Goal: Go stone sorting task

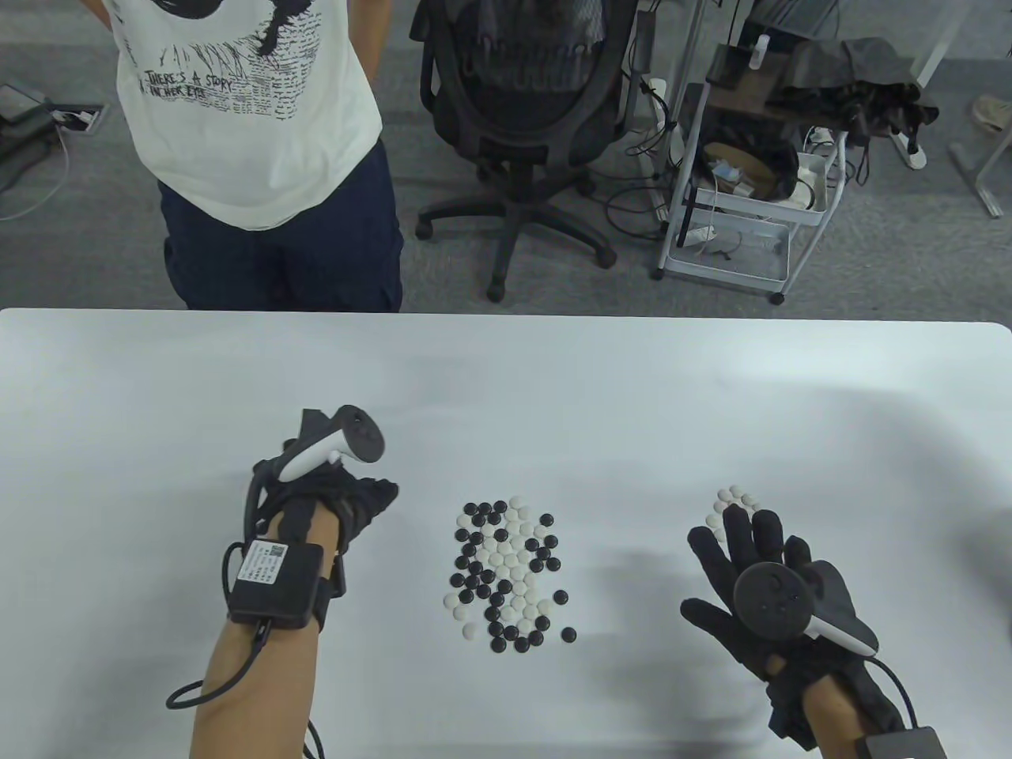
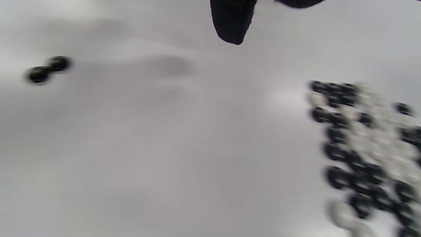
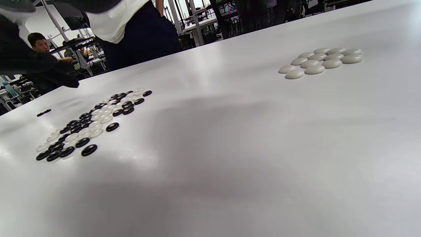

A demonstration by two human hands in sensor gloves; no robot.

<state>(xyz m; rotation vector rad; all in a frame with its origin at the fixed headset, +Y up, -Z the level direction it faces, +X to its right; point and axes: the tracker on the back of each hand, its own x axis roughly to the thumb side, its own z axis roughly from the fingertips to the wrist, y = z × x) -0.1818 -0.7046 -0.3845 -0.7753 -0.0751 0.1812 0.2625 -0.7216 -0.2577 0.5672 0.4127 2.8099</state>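
Partly, right hand (image 1: 771,589) covers white stones (image 1: 731,502)

Black sensor-gloved hands (image 1: 340,506), grey-white trackers (image 1: 336,451), black cabled wrist boxes (image 1: 275,583)

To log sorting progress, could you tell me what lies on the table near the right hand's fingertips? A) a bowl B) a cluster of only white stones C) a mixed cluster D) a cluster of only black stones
B: the small cluster by the right hand holds only white stones, while the mixed pile sits mid-table.
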